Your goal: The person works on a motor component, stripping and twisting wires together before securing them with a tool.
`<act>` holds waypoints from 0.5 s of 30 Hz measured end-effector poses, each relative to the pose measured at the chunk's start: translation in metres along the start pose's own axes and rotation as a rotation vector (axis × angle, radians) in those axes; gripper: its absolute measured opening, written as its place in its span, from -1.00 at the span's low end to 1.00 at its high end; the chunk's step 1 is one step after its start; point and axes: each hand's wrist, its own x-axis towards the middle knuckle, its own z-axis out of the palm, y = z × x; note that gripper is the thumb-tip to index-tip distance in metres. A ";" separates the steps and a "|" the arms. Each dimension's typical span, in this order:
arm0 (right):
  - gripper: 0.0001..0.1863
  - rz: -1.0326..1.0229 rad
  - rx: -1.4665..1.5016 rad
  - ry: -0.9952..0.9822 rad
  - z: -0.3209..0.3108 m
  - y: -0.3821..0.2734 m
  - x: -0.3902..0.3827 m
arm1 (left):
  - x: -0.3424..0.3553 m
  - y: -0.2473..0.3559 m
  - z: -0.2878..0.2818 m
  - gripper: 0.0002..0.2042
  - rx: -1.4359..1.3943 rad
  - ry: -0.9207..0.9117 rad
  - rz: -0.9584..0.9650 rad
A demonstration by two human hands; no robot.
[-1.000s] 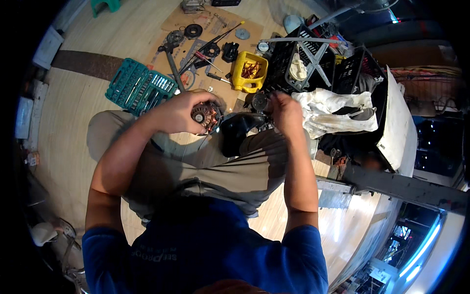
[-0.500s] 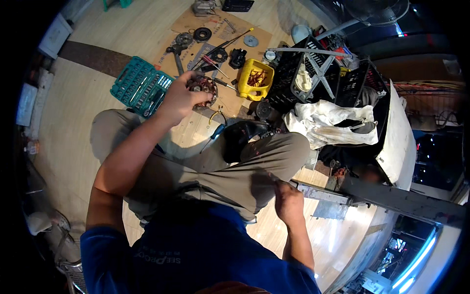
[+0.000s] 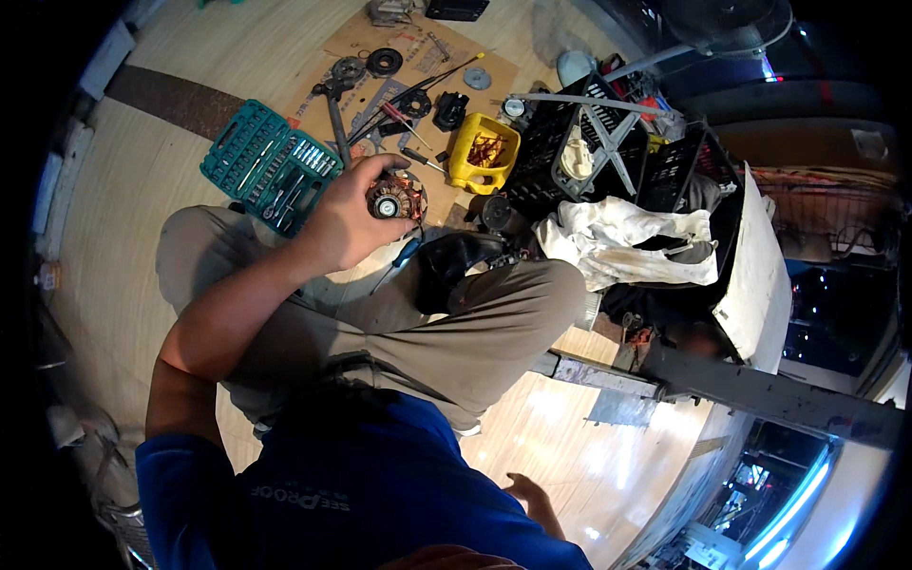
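Observation:
My left hand (image 3: 347, 218) grips a round motor part with copper windings and a central bearing (image 3: 388, 205), held up above my crossed legs. My right hand (image 3: 522, 489) is low by my right hip, with fingers apart and nothing visible in it. A blue-handled screwdriver (image 3: 407, 255) lies just below the motor part, and a dark cylindrical housing (image 3: 495, 214) sits to its right. A teal socket set case (image 3: 271, 161) lies open at left. Cardboard (image 3: 337, 47) bears round plates, screwdrivers and other parts. A cut yellow jug (image 3: 484, 152) holds small reddish pieces.
At right stand black crates (image 3: 546, 128) with a folding metal stand (image 3: 613, 147), a fan (image 3: 727, 24), a stained white cloth (image 3: 617, 237) and a white board (image 3: 755, 285). A long metal beam (image 3: 750, 389) runs along the right, beside my knee.
My right hand has left the dark cylinder and moved down and back toward my hip. My left hand still holds the motor part, its face now turned more upward.

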 end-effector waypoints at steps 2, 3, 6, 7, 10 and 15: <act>-0.09 -0.218 0.117 -0.083 -0.032 -0.007 0.008 | 0.000 -0.002 0.006 -0.32 -0.001 -0.020 0.035; -0.27 -0.311 -0.019 0.127 -0.082 -0.018 0.016 | -0.007 -0.005 -0.002 -0.33 0.017 0.010 0.046; -0.87 -0.372 0.267 1.079 -0.261 -0.166 -0.076 | -0.013 -0.005 -0.006 -0.36 0.009 -0.007 0.041; -0.88 -0.651 0.541 1.268 -0.303 -0.208 -0.113 | -0.010 -0.001 -0.003 -0.36 0.001 -0.020 0.058; -0.69 -1.050 1.010 0.778 -0.364 -0.317 -0.160 | -0.010 -0.001 -0.001 -0.39 0.001 -0.027 0.122; -0.64 -1.323 0.715 0.005 -0.397 -0.426 -0.144 | 0.000 0.010 -0.002 -0.39 0.015 -0.098 0.211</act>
